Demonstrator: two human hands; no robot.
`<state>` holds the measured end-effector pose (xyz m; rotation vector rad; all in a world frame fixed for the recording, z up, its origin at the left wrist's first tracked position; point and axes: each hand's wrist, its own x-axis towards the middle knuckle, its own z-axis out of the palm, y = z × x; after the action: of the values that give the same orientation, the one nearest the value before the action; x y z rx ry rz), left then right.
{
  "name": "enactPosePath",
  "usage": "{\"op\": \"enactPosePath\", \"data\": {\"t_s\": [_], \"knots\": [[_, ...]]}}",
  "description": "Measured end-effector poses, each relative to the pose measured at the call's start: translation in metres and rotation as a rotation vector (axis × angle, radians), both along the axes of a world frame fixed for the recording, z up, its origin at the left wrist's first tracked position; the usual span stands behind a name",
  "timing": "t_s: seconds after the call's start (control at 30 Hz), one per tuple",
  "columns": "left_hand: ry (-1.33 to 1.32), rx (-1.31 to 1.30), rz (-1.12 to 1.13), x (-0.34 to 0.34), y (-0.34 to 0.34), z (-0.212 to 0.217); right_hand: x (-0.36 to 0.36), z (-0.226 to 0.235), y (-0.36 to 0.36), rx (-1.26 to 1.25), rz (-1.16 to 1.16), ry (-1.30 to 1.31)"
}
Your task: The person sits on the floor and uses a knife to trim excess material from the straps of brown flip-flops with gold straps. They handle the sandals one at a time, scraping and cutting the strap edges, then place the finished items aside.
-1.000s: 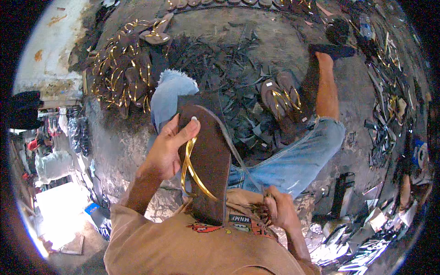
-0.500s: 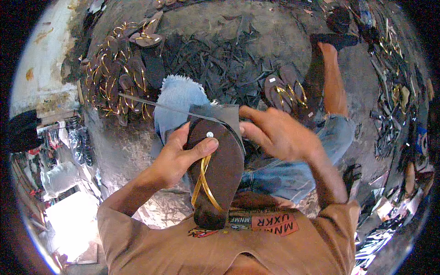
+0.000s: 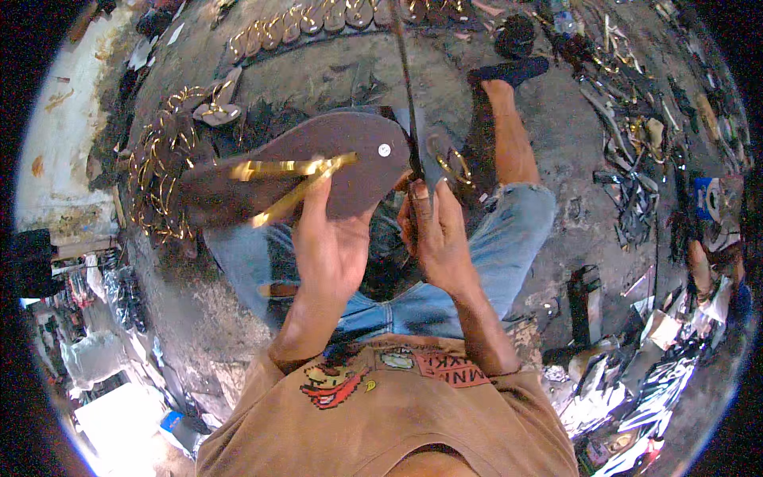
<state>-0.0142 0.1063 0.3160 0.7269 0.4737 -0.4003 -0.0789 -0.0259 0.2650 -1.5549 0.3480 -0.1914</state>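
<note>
A brown flip-flop (image 3: pixel 350 131) with crossed gold straps (image 3: pixel 318 168) and a small round white sticker lies tilted across my lap, heel to the left. My left hand (image 3: pixel 330 238) holds it from below, thumb against the straps. My right hand (image 3: pixel 437 238) is closed by the sole's right edge, pinching a grey flap of sheet material (image 3: pixel 431 163). A long, thin dark strip (image 3: pixel 405 71) rises from between the sole and this hand; whether it is a blade or a cut-off strip I cannot tell.
A pile of gold-strapped sandals (image 3: pixel 163 167) lies at the left. Further sandals (image 3: pixel 310 24) line the far floor. Another sandal (image 3: pixel 453 163) sits beyond my right hand. Scraps (image 3: pixel 628 199) are strewn at the right, and my bent legs (image 3: pixel 509 230) frame the work.
The flip-flop has swung from upright against my chest to lying crosswise, farther from me, its toe to the right. My left hand has shifted underneath it. The thin strip now points away from me.
</note>
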Motion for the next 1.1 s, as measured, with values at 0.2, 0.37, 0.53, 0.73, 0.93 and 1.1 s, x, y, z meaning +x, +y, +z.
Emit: {"op": "enactPosePath", "data": {"t_s": [0.2, 0.37, 0.53, 0.73, 0.93, 1.1], "knots": [[-0.020, -0.016, 0.004, 0.004, -0.010, -0.019, -0.056, -0.002, -0.002, -0.211, -0.032, 0.094], [0.081, -0.099, -0.028, -0.030, 0.020, -0.021, -0.168, -0.023, 0.002, -0.501, 0.015, 0.301], [0.062, 0.073, -0.108, -0.047, 0.043, -0.035, -0.147, 0.004, -0.032, -0.551, 0.233, 0.448], [-0.040, 0.137, -0.253, -0.069, 0.082, -0.059, -0.099, 0.021, -0.045, -0.364, 0.441, 0.336], [-0.141, 0.457, -0.318, -0.083, 0.105, -0.064, -0.069, 0.016, -0.038, -0.375, 0.510, 0.181], [0.076, 0.252, -0.269, -0.076, 0.108, -0.056, -0.056, 0.027, -0.013, -0.439, 0.511, 0.304]]}}
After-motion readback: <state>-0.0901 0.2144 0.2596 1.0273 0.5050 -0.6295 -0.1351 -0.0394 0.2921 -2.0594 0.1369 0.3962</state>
